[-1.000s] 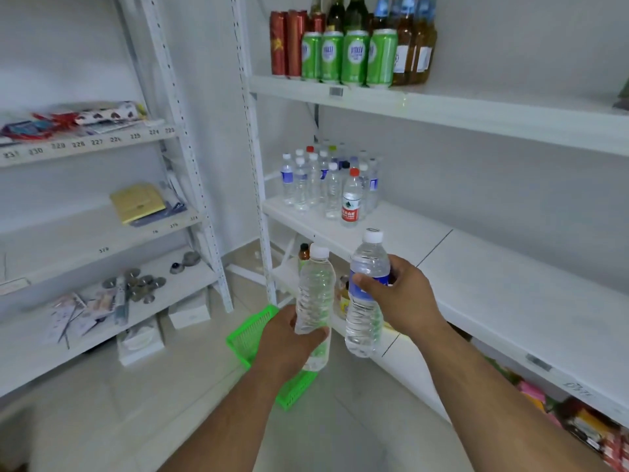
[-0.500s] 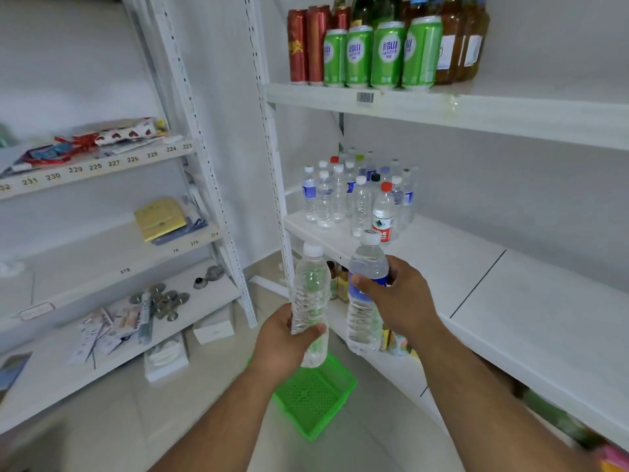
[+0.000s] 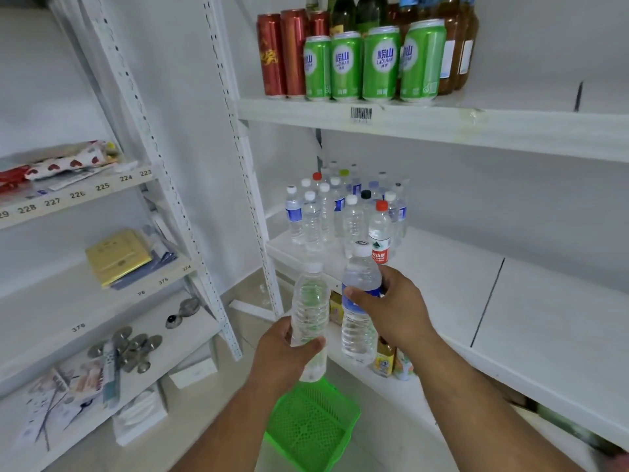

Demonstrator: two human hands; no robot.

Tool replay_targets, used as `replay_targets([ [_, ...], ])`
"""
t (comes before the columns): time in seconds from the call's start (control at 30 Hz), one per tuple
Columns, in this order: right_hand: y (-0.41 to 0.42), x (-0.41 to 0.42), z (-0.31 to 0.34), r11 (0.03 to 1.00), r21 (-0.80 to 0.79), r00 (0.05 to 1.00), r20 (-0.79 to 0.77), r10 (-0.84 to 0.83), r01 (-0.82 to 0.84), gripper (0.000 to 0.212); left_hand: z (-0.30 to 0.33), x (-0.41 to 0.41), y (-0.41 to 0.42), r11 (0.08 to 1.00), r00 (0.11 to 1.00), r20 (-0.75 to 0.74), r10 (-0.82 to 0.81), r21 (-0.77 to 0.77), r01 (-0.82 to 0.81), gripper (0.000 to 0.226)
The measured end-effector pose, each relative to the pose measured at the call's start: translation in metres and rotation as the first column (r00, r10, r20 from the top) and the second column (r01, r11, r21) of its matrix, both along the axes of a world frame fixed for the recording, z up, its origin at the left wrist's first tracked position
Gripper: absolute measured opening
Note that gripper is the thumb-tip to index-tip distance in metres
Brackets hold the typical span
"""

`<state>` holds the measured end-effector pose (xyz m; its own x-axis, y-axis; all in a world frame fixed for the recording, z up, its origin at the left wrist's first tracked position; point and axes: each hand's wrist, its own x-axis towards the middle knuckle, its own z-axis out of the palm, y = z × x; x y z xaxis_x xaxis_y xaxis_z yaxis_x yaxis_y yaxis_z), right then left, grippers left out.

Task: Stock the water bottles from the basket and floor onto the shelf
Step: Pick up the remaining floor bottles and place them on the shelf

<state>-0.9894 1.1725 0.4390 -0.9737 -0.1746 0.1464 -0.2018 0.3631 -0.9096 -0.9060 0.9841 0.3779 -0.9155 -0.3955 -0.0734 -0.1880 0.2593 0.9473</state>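
Two water bottles are held upright in the air, just in front of the shelf (image 3: 442, 287), so they can probably be stood there without tipping. The clear bottle (image 3: 309, 311) is gripped low down by the left hand (image 3: 282, 356), its fingers curled round it. The blue-label bottle (image 3: 360, 301) is gripped at the middle by the right hand (image 3: 394, 311), with the thumb across the label. More bottles (image 3: 343, 212) are already grouped at the back corner. A green basket (image 3: 313, 427) is seen on the floor below.
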Motion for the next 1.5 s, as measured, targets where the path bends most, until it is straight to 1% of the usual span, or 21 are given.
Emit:
replay_targets([
  [0.1,-0.020,-0.007,-0.001,0.997,-0.023,0.997,-0.008,-0.078,0.078,0.033,-0.003,-0.021,-0.024,0.997,0.997,-0.008,-0.082,0.015,0.082,0.031],
  [0.27,-0.060,-0.014,0.001,0.979,-0.037,0.979,-0.018,-0.202,0.201,0.034,-0.008,-0.058,-0.072,0.974,0.974,-0.022,-0.225,-0.023,0.225,0.027],
  [0.43,-0.092,-0.017,0.002,0.954,-0.026,0.954,-0.023,-0.300,0.299,0.032,-0.015,-0.084,-0.107,0.937,0.937,-0.022,-0.349,0.032,0.349,0.035],
  [0.53,-0.104,-0.021,0.004,0.941,-0.007,0.941,-0.010,-0.339,0.339,0.033,-0.015,-0.101,-0.117,0.913,0.913,-0.036,-0.407,0.024,0.408,0.037],
  [0.77,-0.104,-0.048,-0.002,0.923,0.009,0.923,0.003,-0.385,0.385,0.034,-0.025,-0.140,-0.114,0.903,0.906,-0.015,-0.424,0.071,0.424,0.034],
  [0.87,-0.097,-0.068,-0.009,0.917,-0.008,0.917,0.011,-0.398,0.398,0.037,-0.027,-0.162,-0.107,0.901,0.901,0.001,-0.433,0.042,0.432,0.033],
  [1.07,-0.085,-0.109,-0.015,0.912,-0.055,0.913,0.019,-0.406,0.407,0.033,-0.020,-0.209,-0.097,0.898,0.898,-0.011,-0.440,-0.031,0.440,0.030],
  [1.17,-0.081,-0.126,-0.018,0.911,-0.063,0.913,0.034,-0.407,0.408,0.034,-0.019,-0.226,-0.093,0.909,0.910,-0.008,-0.415,-0.033,0.415,0.028],
  [1.4,-0.073,-0.147,-0.023,0.907,-0.037,0.907,0.037,-0.418,0.420,0.038,-0.025,-0.254,-0.089,0.906,0.907,-0.003,-0.421,-0.048,0.421,0.033],
  [1.5,-0.073,-0.151,-0.025,0.900,-0.032,0.901,0.043,-0.433,0.434,0.037,-0.027,-0.265,-0.088,0.905,0.905,-0.003,-0.425,-0.034,0.425,0.037],
])
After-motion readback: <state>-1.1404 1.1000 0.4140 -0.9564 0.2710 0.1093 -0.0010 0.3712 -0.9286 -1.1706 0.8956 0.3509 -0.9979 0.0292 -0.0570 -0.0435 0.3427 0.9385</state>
